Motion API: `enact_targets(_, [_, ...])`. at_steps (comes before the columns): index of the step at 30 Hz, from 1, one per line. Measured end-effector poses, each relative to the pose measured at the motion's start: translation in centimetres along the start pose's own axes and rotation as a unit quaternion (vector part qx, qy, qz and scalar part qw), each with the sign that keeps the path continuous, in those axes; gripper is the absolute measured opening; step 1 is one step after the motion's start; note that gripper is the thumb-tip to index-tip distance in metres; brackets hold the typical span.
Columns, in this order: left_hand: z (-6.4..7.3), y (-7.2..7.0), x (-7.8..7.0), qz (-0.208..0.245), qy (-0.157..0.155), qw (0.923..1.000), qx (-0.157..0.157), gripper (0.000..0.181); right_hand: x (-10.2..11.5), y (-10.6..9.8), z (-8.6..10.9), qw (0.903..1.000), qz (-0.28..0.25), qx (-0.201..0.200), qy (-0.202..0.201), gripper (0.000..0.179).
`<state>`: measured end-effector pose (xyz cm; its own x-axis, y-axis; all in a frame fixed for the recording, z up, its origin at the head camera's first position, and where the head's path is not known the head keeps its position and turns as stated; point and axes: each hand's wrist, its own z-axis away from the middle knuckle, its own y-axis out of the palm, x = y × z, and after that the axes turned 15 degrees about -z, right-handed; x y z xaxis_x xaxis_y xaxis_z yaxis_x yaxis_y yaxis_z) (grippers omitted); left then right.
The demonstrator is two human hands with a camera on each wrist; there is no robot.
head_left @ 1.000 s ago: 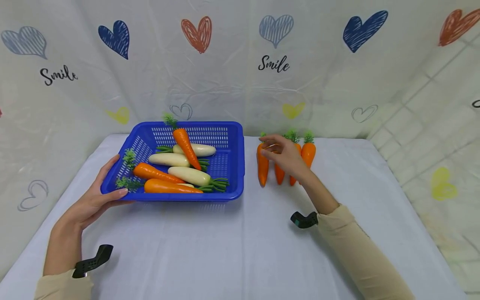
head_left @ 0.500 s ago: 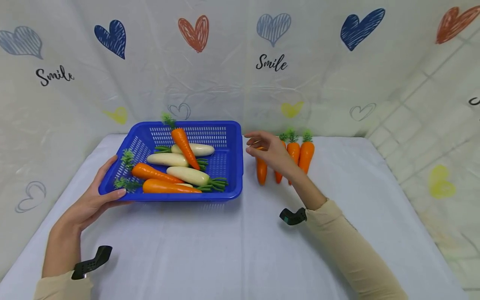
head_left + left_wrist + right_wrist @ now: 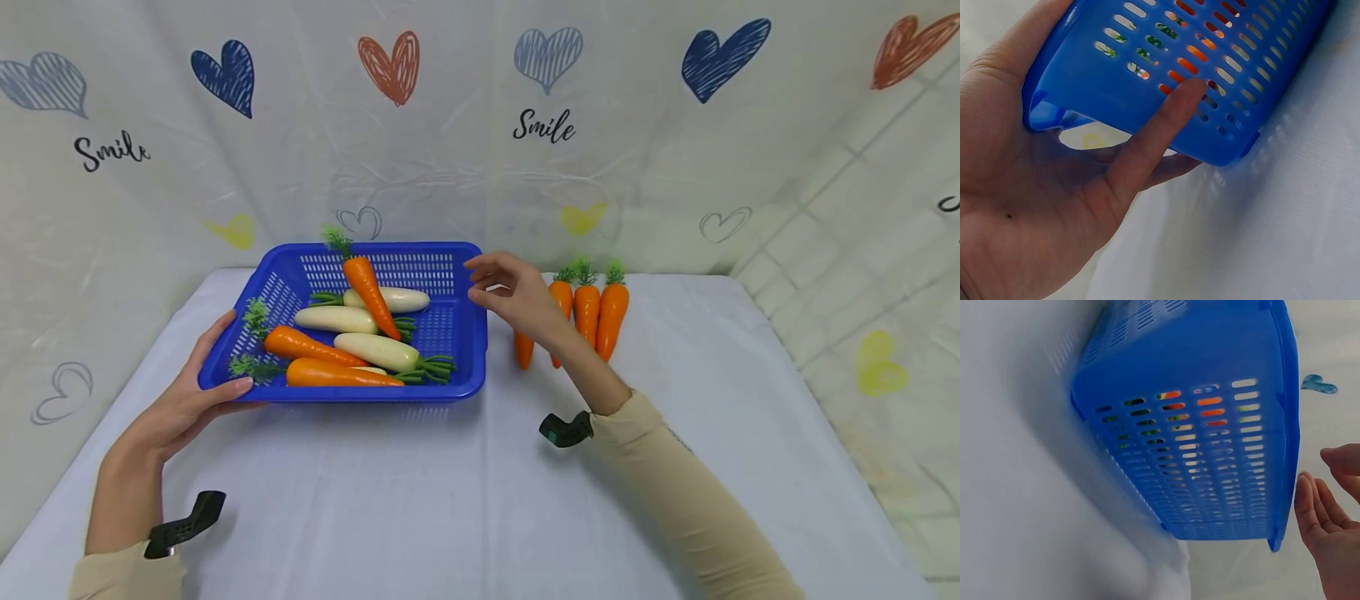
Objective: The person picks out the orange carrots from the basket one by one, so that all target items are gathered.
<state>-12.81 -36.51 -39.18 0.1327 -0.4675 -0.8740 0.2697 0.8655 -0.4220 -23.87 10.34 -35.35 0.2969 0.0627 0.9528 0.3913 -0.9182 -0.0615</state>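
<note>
A blue plastic basket (image 3: 468,390) in the head view holds 3 carrots (image 3: 367,292) and several white radishes (image 3: 378,351) with green stems. At its left corner my left hand (image 3: 176,408) grips the rim. In the left wrist view, fingers of the left hand (image 3: 1072,194) lie along the slotted wall and under the rim. My right hand (image 3: 513,296) hovers by the basket's right rim, fingers loosely bent, holding nothing. The right wrist view shows a gap between thumb and fingers of the right hand (image 3: 1335,544), close to the rim.
Several more carrots (image 3: 613,312) lie in a row on the white tablecloth (image 3: 375,500), right of the basket; the right hand and arm partly cover some. A curtain (image 3: 637,150) printed with hearts hangs behind the table.
My right hand has moved left from above the row of carrots to the basket's right rim. The left hand and basket stay in place.
</note>
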Motion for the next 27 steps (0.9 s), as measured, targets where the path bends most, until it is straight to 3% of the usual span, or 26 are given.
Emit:
enact_targets(12, [-0.2,0.1,-0.2,-0.003,-0.003,1.0000,-0.005,0.094,-0.2,2.0,-1.4,0.9995,0.023,0.022,0.003,0.036])
enact_targets(19, [-0.1,0.1,-0.2,-0.003,-0.004,1.0000,-0.006,0.095,-0.1,3.1,-2.1,0.9992,0.007,0.039,0.011,0.038])
enact_targets(27, [0.0,0.1,-0.1,0.001,-0.006,1.0000,-0.007,0.095,-0.3,4.3,-3.0,0.9973,0.043,0.049,0.032,0.042])
